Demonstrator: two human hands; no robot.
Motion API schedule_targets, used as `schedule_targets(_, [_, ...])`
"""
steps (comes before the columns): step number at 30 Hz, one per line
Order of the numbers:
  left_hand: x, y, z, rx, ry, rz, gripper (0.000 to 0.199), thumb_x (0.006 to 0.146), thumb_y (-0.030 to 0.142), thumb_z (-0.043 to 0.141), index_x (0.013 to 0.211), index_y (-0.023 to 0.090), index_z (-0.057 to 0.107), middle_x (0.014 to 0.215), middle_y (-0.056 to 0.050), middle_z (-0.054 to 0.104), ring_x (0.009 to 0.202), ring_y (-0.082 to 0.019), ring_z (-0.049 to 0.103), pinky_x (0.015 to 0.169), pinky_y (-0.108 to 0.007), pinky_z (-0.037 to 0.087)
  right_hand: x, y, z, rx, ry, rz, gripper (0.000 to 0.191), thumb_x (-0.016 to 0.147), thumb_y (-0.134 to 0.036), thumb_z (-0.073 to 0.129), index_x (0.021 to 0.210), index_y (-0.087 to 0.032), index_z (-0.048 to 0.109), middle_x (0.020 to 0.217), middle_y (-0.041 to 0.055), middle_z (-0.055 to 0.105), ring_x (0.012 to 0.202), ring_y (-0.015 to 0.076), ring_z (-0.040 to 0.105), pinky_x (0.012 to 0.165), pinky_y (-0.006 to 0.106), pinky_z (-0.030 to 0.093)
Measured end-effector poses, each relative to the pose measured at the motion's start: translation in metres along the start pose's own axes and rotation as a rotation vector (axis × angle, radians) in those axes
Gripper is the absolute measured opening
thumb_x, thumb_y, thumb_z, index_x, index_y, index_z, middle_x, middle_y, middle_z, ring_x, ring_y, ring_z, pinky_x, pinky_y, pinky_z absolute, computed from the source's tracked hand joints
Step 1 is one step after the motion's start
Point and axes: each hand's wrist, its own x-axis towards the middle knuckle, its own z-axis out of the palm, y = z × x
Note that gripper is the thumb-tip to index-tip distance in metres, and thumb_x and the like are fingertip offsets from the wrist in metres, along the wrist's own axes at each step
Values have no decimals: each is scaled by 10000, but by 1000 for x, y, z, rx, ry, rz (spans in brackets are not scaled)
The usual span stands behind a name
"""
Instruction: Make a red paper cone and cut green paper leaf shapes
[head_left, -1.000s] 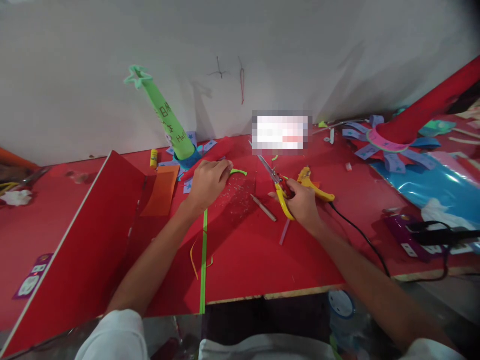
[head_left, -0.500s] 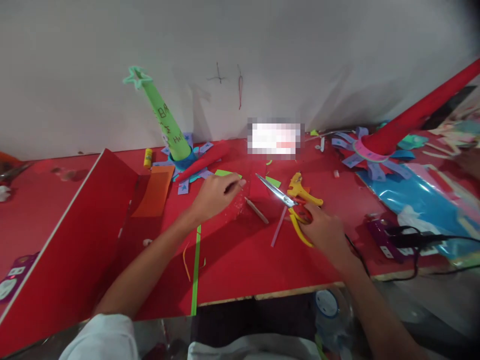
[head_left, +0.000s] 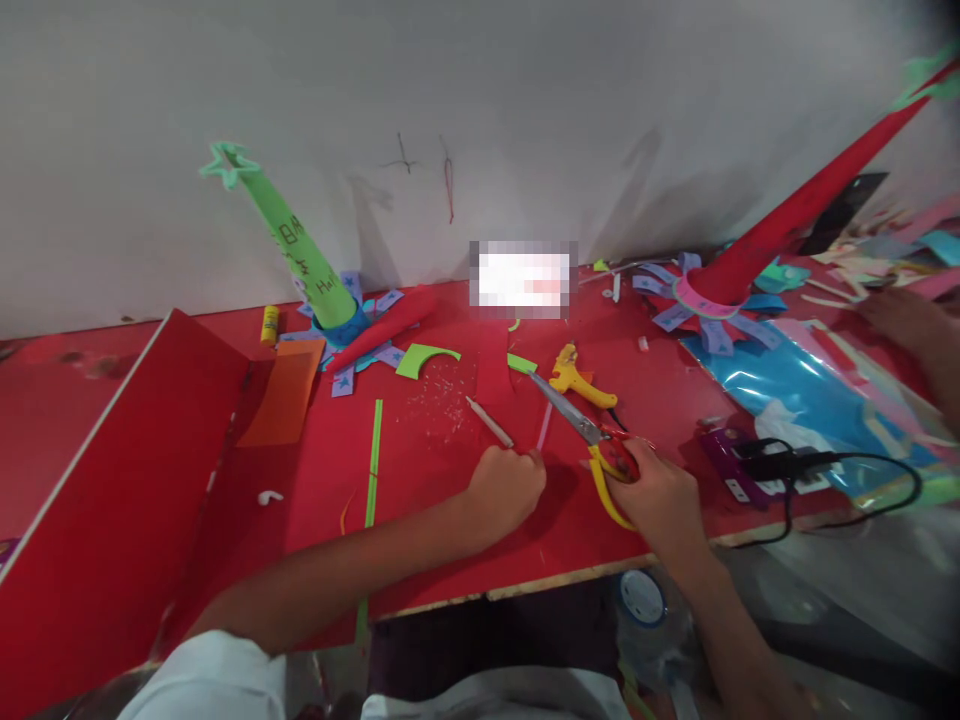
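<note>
My left hand (head_left: 508, 490) is closed on the near end of a thin pink strip (head_left: 544, 424), low over the red table. To its right, my right hand (head_left: 664, 500) grips scissors (head_left: 574, 408) with red and yellow handles, their tips pointing up and left. A pencil-like stick (head_left: 489, 421) lies just beyond my left hand. Near the scissors rests a yellow glue gun (head_left: 583, 380). Green paper scraps (head_left: 425, 360) and small crumbs lie further left.
A green cone with a star (head_left: 304, 240) stands back left; a red cone (head_left: 795, 215) leans at the right. An upright red board (head_left: 127, 480) is at the left. A purple power block (head_left: 731, 465) with cables sits right. Another person's hand (head_left: 904, 320) is far right.
My left hand has moved right and nearer, down to the pink strip. My right hand and the scissors have shifted slightly right and nearer. The view has turned a little right.
</note>
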Motion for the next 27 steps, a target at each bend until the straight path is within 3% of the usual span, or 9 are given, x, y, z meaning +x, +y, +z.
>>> schedule_targets(4, [19, 11, 7, -15, 37, 40, 271, 1028, 111, 493, 1122, 58, 742, 831, -193, 780, 823, -342, 812, 633, -409, 570, 17, -17, -5, -3, -9, -29, 488, 993, -610, 459, 931, -187, 695, 756, 133, 741, 639, 257, 661, 597, 329, 318])
schedule_targets(8, [27, 21, 11, -30, 19, 216, 264, 1028, 110, 494, 1046, 98, 757, 859, -165, 790, 854, -313, 815, 665, -406, 592, 49, -46, -17, -99, -166, 3, 448, 979, -607, 561, 967, -184, 709, 759, 141, 753, 681, 285, 708, 603, 328, 317])
schedule_targets(12, [5, 24, 13, -21, 48, 310, 214, 1034, 180, 543, 1052, 111, 744, 825, -147, 785, 778, -299, 808, 611, -386, 573, 86, -83, -16, -143, -347, -4, 472, 992, -589, 597, 1083, -152, 750, 834, 187, 787, 787, 314, 763, 670, 339, 427])
schedule_targets(15, [-27, 9, 14, -15, 85, 277, 284, 1084, 265, 485, 989, 158, 730, 736, -113, 755, 720, -282, 789, 564, -351, 528, 108, -103, -1, -137, -429, -53, 470, 1014, -536, 583, 1068, -112, 779, 937, 235, 802, 887, 329, 782, 735, 355, 489])
schedule_targets(19, [-69, -53, 15, -20, 121, 60, 232, 1071, 222, 490, 1053, 197, 720, 806, -79, 780, 731, -222, 767, 601, -299, 510, 131, -115, 15, -142, -485, -192, 453, 1019, -502, 598, 989, -103, 809, 938, 238, 798, 903, 327, 781, 745, 358, 495])
schedule_targets(23, [-93, -146, 17, -99, 418, -344, 301, 1083, 266, 432, 1132, 237, 727, 1164, -91, 806, 1032, -230, 756, 840, -331, 562, 152, -119, 5, -202, -581, -286, 300, 993, -398, 688, 1033, -123, 803, 996, 214, 798, 920, 338, 774, 732, 363, 474])
schedule_targets(25, [-96, -187, 19, -158, 549, -472, 311, 1085, 314, 422, 1100, 222, 719, 1143, -101, 797, 1067, -248, 730, 906, -356, 552, 157, -126, -7, -196, -586, -310, 335, 992, -443, 706, 1054, -124, 788, 1015, 215, 792, 932, 344, 771, 731, 359, 464])
schedule_targets(27, [-94, -214, 20, -182, 651, -521, 321, 1080, 322, 405, 1049, 207, 702, 1105, -112, 778, 1069, -254, 700, 953, -374, 536, 154, -140, -16, -183, -508, -340, 316, 1030, -420, 658, 1065, -125, 766, 1001, 208, 787, 922, 334, 770, 736, 357, 462])
